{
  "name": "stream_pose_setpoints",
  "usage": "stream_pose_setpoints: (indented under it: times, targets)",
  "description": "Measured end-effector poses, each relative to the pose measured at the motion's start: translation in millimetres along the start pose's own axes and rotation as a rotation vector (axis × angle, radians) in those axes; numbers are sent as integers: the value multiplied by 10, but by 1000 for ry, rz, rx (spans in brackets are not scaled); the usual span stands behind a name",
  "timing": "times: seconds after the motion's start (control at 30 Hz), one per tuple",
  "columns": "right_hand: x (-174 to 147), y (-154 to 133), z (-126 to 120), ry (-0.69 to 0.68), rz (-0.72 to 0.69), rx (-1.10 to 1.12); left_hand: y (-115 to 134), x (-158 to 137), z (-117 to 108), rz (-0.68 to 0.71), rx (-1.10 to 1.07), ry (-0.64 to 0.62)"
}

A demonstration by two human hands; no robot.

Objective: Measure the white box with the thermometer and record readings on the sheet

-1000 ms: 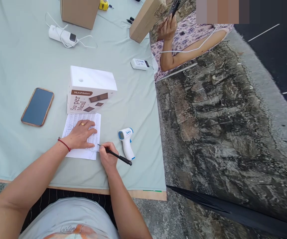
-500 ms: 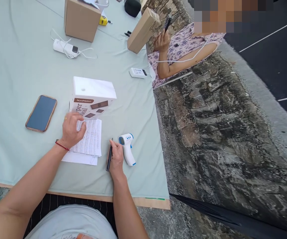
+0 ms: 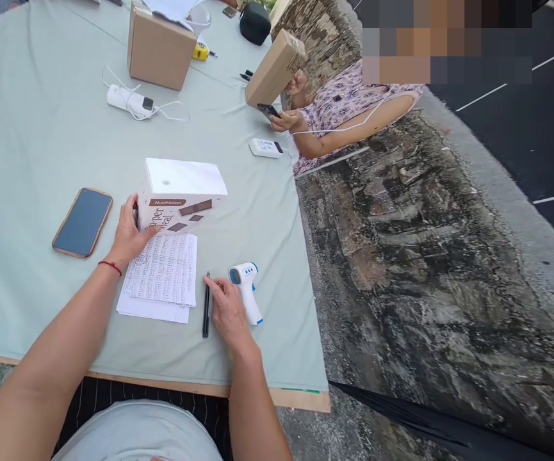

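Note:
A white carton with "NutriMotion" lettering and brown bar pictures stands upright on the cloth-covered table. My left hand grips its left edge, the thumb across the printed front and the fingers along the side. Printed sheets of paper lie flat just in front of the carton. Right of them a black pen rests on the cloth. Beside the pen, my right hand is open with its fingers loosely bent, the fingertips close to the pen's upper end. A white and blue infrared thermometer lies to its right.
A smartphone lies left of the carton. Farther back are a white device with a cable, a cardboard box, a narrow brown box and a small white device. Another person's hand holds a phone at the right edge.
My left hand has moved from above the papers to the carton's left side and taken hold. My right hand has let go of the pen. The other person's phone has come down.

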State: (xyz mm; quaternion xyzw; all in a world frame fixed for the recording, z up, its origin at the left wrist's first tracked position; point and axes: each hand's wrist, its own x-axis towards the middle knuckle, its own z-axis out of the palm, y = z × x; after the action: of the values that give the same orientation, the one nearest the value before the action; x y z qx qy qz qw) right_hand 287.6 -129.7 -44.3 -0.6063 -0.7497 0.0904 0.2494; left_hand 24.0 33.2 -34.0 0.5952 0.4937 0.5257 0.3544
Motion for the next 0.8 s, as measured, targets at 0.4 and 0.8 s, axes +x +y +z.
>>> stream_pose_setpoints:
  times: [0.4,0.8]
  targets:
    - [-54,369,-230,56,770,-170,278,-175,106,-54,-164,15]
    - [263,-603,-264,219,652,1115,419,-167,97,-159,-58,-129]
